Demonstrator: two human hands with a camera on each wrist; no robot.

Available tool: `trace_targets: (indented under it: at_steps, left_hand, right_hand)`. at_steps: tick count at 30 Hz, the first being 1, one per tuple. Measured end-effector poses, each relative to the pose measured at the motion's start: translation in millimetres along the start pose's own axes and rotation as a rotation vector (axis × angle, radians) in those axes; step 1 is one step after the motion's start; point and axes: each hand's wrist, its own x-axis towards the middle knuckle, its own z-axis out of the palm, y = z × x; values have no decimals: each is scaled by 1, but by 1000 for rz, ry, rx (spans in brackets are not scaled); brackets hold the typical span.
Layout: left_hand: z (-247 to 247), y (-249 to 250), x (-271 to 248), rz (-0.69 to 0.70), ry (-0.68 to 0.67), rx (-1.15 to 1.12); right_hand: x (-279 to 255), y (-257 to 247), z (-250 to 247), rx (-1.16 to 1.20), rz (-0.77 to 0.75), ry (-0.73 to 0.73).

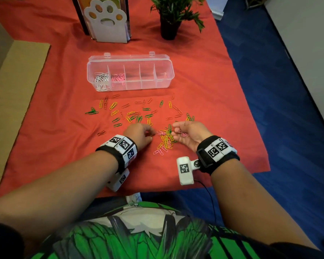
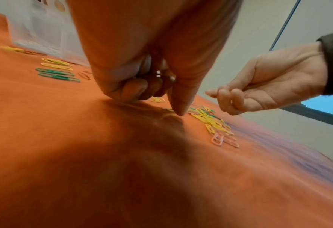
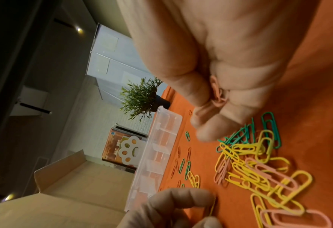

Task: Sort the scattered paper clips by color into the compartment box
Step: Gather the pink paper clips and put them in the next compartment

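Observation:
A clear compartment box [image 1: 158, 83] stands open on the orange cloth, with white clips [image 1: 101, 80] in its leftmost cell and pink clips [image 1: 118, 78] in the one beside it. Green, yellow, red and pink clips lie scattered in front of it, thickest in a pile [image 1: 165, 140] between my hands. My right hand [image 1: 187, 132] is turned palm up just right of the pile, its fingers curled round a few pink clips [image 3: 218, 95]. My left hand [image 1: 140, 133] is curled at the pile's left edge and pinches a thin yellow clip [image 3: 212, 206] between forefinger and thumb, low over the cloth.
A potted plant [image 1: 170, 14] and a paw-shaped white stand [image 1: 106, 23] sit behind the box. A cardboard box [image 1: 13, 90] lies at the left. The cloth ends at the right, where the blue floor [image 1: 269, 90] begins.

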Motion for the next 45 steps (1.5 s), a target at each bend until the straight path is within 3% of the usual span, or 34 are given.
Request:
trace_targets:
  at_steps: [7,12,14,18,21,28,32,35,37,40,42,45]
  left_hand:
    - [-7,-6,1,-84,165,-2]
    - [2,9,3,129,25,68]
    - [6,10,3,124,9,121]
    - [1,-1,3,43,109,174]
    - [-6,-9,2,8,146,136]
    - [3,-7,0,118,116,189]
    - [2,-13,4,123,88,212]
    - [-2,-17,7,73,106,62]
    - [-7,-15,6,-28,121,-156]
    - [-14,-11,3,-211,60,-699]
    - [-20,-9,-1,-290,-13,-978]
    - [-26,-12,-3,-359,-127,-1177]
  right_hand:
    - [3,10,2,-340,-105,122]
    - [9,19,15,-631,-189,105]
    - [13,21,12,-762,-185,162]
    - [14,15,-3,-841,-244,275]
    - [10,14,-4,-960,-263,261]
    - [10,40,15,-1277,-372,180]
    - [15,29,24,-1142,-423,204]
    - [14,14,30,-760,-354,162]
    - [10,7,30,-477,-296,108]
    - [3,1,30,-132,-216,-23]
    - [4,2,29,-119,-222,-4]
    - [5,3,27,-74,-214,32]
